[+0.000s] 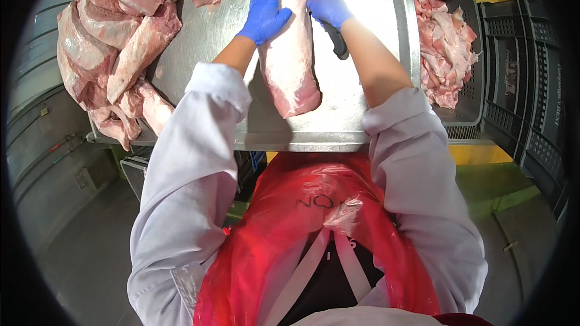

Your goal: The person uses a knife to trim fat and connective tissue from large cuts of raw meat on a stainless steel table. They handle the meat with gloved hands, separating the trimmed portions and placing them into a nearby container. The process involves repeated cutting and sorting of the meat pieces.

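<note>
A long, pale piece of meat (289,66), shaped like a loin, lies lengthwise on the metal work table (208,54). My left hand (264,12), in a blue glove, rests flat on its left edge with the fingers stretched forward. On the other side, my right hand (328,5), also gloved in blue, is closed around a knife (337,42) against the meat's right edge. The knife's black handle sticks out toward me from under the palm. Its blade is hidden by the hand and the meat.
Several large meat pieces (115,42) are piled at the table's left. To the right stands a grey crate (477,78) of pale trimmings (444,54), with black stacked crates (513,72) beyond it. A raised metal rim (302,142) runs along the table's near edge.
</note>
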Demonstrator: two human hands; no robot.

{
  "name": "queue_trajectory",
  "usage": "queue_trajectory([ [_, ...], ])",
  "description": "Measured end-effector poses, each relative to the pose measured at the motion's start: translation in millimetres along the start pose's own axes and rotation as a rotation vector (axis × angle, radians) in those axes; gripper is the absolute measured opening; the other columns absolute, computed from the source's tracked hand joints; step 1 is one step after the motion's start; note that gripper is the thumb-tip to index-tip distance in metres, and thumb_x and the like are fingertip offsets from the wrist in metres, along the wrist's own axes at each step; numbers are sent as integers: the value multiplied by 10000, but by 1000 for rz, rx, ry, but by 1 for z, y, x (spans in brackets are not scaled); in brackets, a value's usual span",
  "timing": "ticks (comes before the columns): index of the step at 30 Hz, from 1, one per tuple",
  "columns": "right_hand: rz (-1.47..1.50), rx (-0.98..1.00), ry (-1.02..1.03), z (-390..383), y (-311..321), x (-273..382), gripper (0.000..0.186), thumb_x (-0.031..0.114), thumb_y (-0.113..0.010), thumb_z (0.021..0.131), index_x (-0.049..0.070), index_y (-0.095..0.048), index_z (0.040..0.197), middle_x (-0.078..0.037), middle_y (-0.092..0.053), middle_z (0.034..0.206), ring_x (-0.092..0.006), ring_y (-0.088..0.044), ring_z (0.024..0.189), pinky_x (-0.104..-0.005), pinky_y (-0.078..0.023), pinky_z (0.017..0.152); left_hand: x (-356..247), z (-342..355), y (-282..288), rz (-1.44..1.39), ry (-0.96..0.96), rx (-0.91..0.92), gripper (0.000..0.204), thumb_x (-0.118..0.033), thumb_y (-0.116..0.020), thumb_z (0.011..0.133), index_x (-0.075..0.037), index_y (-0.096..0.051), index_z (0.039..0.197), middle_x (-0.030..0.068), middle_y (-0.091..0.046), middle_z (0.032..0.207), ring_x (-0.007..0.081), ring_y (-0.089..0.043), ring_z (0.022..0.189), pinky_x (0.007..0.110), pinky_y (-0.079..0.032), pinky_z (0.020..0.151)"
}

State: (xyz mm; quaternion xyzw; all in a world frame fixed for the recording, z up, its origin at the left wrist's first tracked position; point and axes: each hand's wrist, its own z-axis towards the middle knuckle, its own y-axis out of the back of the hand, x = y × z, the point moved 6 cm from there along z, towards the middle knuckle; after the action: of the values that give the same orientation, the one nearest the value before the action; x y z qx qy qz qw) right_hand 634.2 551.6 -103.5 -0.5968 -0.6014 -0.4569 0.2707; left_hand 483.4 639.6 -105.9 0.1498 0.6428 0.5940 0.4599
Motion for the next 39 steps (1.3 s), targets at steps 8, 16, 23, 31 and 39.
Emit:
queue_trajectory([
  [8, 47, 135, -47, -140, -43, -72, 786, 119, -517, 960, 183, -106, 1627, -121, -635, 772, -178, -570, 576, -340, -525, 542, -13, 3, -6, 166, 96, -22, 767, -331, -629, 828, -40, -391, 1496, 357, -204, 1581, 511, -158, 1487, 608, -197, 1189],
  [16, -169, 324, -80, -365, -57, -107, 828, 94, -574, 911, 177, -143, 1614, -215, -702, 917, -303, -704, 812, -416, -543, 764, -54, 0, -10, 361, 494, 313, 1043, -406, -697, 817, -147, -74, 1613, 289, -109, 1633, 507, -147, 1496, 588, -203, 1190],
  [23, 185, -189, -295, -415, 82, -118, 862, 22, -546, 913, 262, -131, 1629, -89, -659, 800, -128, -601, 643, -290, -518, 607, -3, 21, 26, 258, 544, 327, 1035, -428, -798, 697, 30, -330, 1499, 262, -596, 1298, 351, -634, 1160, 377, -507, 969],
  [31, 358, -254, -317, -369, 110, -147, 891, -51, -505, 891, 259, -117, 1631, -28, -605, 741, -79, -511, 586, -242, -433, 454, 77, -33, 29, -545, 654, 372, 468, -137, -664, 862, 67, -556, 1269, 135, -688, 1075, 187, -674, 913, 330, -558, 795],
  [39, 141, -159, -56, -259, 132, -110, 847, 19, -531, 911, 191, -123, 1632, -8, -566, 688, -65, -492, 558, -240, -445, 517, -27, 36, 41, 116, 98, 182, 418, -248, -588, 896, -21, -604, 1247, 221, -688, 1075, 400, -674, 966, 448, -511, 934],
])
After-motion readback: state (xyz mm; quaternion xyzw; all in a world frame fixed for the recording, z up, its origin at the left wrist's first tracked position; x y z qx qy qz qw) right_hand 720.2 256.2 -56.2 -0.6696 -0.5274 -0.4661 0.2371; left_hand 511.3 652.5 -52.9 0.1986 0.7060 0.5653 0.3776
